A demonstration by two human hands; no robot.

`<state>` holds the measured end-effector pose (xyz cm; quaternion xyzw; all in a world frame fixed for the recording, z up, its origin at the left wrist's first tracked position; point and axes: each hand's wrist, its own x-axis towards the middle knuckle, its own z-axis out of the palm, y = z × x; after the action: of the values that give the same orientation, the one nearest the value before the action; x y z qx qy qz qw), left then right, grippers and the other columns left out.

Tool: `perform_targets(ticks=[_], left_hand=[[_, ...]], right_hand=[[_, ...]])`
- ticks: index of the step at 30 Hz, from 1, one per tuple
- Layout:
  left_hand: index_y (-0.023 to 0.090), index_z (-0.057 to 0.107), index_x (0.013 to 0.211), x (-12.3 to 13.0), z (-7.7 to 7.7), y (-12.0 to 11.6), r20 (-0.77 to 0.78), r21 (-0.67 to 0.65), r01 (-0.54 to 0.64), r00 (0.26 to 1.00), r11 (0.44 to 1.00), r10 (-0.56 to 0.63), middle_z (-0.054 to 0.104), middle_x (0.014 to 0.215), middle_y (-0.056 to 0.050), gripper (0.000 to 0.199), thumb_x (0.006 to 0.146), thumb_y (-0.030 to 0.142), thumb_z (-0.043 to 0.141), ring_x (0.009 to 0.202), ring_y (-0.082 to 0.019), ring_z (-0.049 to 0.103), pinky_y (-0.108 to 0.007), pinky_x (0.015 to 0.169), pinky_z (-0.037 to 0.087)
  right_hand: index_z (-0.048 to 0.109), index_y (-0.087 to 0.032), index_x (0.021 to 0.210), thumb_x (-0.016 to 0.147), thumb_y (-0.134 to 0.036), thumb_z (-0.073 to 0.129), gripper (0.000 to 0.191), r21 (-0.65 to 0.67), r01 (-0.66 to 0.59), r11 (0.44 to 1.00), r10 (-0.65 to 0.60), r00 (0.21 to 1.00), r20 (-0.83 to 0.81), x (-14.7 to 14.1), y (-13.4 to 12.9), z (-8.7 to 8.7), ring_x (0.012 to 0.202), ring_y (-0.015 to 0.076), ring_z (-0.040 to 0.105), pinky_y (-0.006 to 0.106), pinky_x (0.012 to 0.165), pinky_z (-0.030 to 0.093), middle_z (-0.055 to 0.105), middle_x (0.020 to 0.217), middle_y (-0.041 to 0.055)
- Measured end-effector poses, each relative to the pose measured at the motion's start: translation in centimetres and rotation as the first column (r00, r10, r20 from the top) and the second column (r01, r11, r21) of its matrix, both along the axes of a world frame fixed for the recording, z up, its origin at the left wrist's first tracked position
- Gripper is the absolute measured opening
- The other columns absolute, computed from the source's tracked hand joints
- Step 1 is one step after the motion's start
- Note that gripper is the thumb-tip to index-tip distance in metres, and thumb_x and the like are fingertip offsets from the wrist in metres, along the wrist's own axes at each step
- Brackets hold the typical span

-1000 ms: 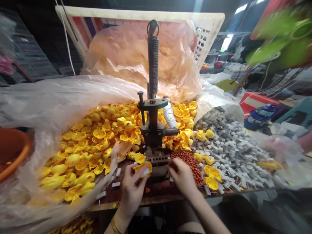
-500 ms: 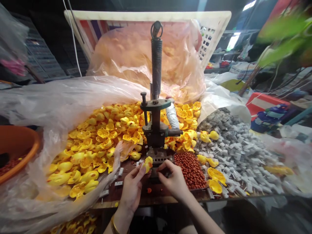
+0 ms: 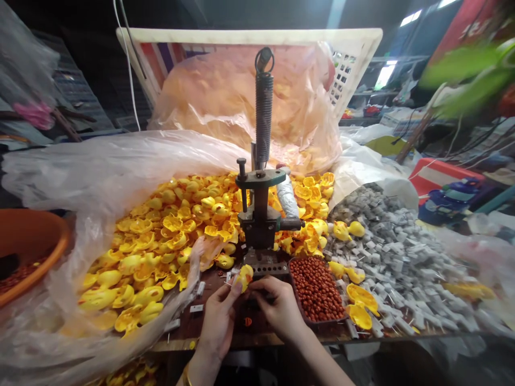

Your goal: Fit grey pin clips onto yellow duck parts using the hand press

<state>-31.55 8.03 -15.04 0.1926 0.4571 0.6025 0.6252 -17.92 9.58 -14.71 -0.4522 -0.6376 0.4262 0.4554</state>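
Right hand [image 3: 279, 308] has shifted leftward, to just beside the yellow shell [image 3: 243, 276], which the left hand [image 3: 218, 321] pinches between its fingers, behind the middle of the front edge of the bench [image 3: 253, 339]. Whether the right fingers, curled inward, pinch anything cannot be told.

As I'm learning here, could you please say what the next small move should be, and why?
Perhaps ease the right hand in against the yellow piece, since the left hand holds that piece up and the right is close beside it.
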Motion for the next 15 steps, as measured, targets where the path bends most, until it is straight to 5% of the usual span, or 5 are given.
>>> perform_targets(ticks=[5, 10, 15], left_hand=[[0.016, 0.077, 0.092, 0.0, -0.3, 0.1, -0.039, 0.015, 0.015, 0.999, 1.0, -0.015, 0.075, 0.099, -0.01, 0.041, 0.057, 0.035, 0.086, 0.093, -0.023, 0.068, -0.032, 0.084, 0.053], [0.013, 0.077, 0.09, -0.1, -0.6, 1.1, -0.132, 0.008, 0.016, 0.991, 1.0, -0.015, 0.075, 0.102, -0.012, 0.047, 0.05, 0.035, 0.089, 0.093, -0.023, 0.068, -0.03, 0.082, 0.053], [0.013, 0.077, 0.09, 0.0, 0.3, 2.1, -0.038, -0.007, -0.027, 0.999, 1.0, 0.027, 0.075, 0.101, -0.011, 0.05, 0.047, 0.034, 0.09, 0.089, -0.02, 0.068, -0.028, 0.084, 0.052]], right_hand=[[0.072, -0.016, 0.075, 0.07, -0.023, 0.063, 0.012, -0.211, 0.042, 0.977, -0.077, 0.983, -0.164, -0.3, 0.3, -0.6, 0.075, 0.0207, 0.067, 0.029, 0.072, 0.052, 0.073, 0.077, 0.006], [0.071, -0.016, 0.072, 0.069, -0.023, 0.062, 0.011, -0.171, 0.087, 0.981, -0.11, 0.986, -0.129, 0.0, 1.8, -1.4, 0.072, 0.0197, 0.064, 0.029, 0.069, 0.049, 0.072, 0.074, 0.0047], [0.07, -0.016, 0.075, 0.069, -0.022, 0.061, 0.012, -0.138, 0.115, 0.984, -0.138, 0.976, -0.166, -0.2, 2.1, -0.9, 0.075, 0.0196, 0.065, 0.029, 0.072, 0.05, 0.072, 0.076, 0.0044]])
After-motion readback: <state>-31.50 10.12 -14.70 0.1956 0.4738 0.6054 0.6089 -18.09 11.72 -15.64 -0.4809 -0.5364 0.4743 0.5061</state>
